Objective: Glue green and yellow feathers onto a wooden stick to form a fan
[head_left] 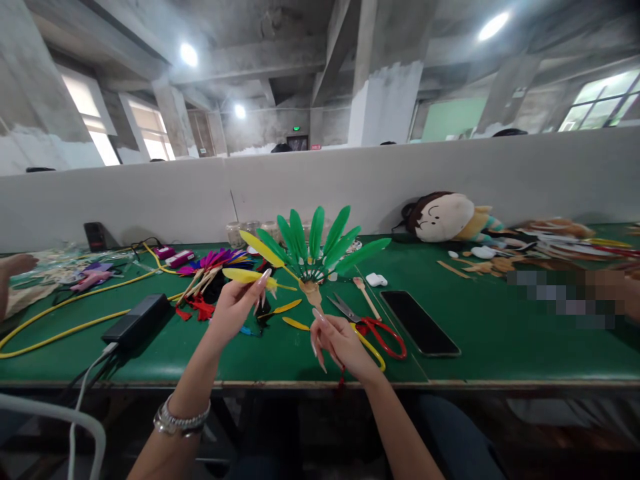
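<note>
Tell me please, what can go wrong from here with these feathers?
The yellow feather in the left hand could knock the green feathers and bend them out of line. The red-handled scissors lie just below the right hand, so a slip might catch their blades. The long fingernails might also snag the feather's barbs.

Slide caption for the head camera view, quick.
Left hand holds a yellow feather beside a green feather fan in the right hand.
</note>
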{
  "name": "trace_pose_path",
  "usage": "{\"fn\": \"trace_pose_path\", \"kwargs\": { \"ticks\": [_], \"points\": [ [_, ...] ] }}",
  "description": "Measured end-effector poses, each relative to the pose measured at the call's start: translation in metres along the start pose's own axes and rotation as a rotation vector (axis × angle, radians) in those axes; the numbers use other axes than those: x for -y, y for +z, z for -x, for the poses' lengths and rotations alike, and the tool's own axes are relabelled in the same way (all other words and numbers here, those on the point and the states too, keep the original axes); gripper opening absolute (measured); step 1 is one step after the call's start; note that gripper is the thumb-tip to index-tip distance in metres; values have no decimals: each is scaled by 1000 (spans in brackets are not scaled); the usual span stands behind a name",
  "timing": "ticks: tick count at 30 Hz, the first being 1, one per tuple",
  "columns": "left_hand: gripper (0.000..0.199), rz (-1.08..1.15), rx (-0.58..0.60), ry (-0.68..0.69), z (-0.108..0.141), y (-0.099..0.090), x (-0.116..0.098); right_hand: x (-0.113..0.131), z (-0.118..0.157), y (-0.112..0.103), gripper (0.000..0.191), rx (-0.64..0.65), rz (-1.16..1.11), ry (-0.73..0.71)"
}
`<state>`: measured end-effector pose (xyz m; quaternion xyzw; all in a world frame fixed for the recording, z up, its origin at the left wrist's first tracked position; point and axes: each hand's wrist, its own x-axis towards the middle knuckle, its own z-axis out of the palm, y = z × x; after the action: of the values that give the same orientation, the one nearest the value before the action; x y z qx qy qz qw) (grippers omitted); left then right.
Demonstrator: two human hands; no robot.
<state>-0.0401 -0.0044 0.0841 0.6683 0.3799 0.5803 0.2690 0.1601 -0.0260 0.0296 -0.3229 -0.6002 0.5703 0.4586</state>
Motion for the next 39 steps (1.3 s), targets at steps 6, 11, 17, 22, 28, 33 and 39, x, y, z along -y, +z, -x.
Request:
{"fn": "trace_pose_path", "kwargs": {
  "ticks": [6, 11, 17, 22, 28, 33, 39],
  "points": [
    [35, -93, 72, 47, 0, 6, -8, 0, 0, 0, 48, 31, 1, -1],
    [37, -125, 43, 52, 4, 14, -10, 1, 1, -1, 47, 40, 12, 10],
    [40, -132, 12, 76, 6, 15, -8, 3, 1, 0, 48, 35, 25, 9],
    [39, -131, 19, 55, 6, 12, -7, 4, 1, 0, 47, 65, 20, 0],
    [34, -123, -8, 82, 4, 10, -8, 6, 2, 1, 47, 69, 31, 21],
    [27, -102, -6, 80, 3, 8, -7, 3, 2, 0, 47, 80, 46, 21],
    [24, -145, -31, 97, 4, 9, -8, -1, 2, -1, 47, 94, 29, 13]
  ]
}}
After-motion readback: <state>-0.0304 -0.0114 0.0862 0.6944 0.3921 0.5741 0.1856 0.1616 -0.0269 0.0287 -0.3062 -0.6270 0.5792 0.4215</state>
